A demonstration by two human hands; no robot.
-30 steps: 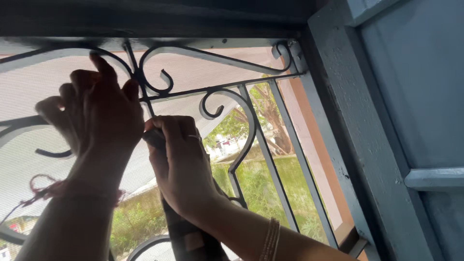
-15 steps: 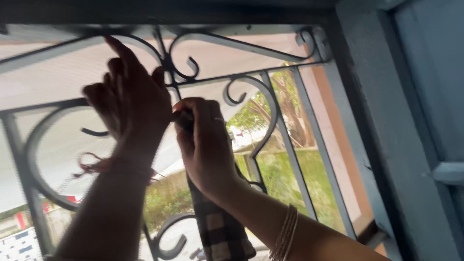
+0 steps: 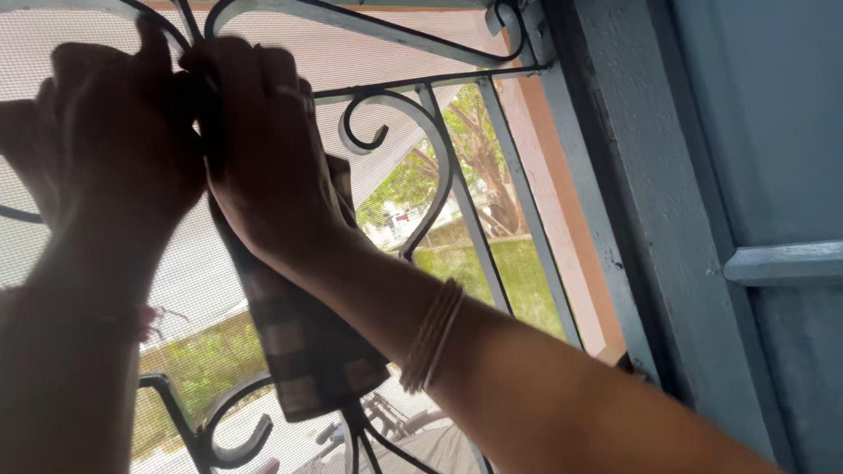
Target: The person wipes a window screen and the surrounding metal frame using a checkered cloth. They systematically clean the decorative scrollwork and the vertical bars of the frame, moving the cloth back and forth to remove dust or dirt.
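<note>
My left hand (image 3: pixel 105 132) curls closed on the grille (image 3: pixel 421 123) beside its centre bar. Touching it, my right hand (image 3: pixel 259 149) grips the checked cloth (image 3: pixel 307 342) against that bar; the cloth hangs straight down below my right wrist, long axis vertical.

Both forearms bare, no sleeves in view; right hand (image 3: pixel 263 149): ring on finger, stack of thin bangles at wrist; left hand (image 3: pixel 114 140): reddish frayed thread around wrist

Both arms raised; left hand (image 3: pixel 105 132) and right hand (image 3: pixel 263 149) fisted, touching.
</note>
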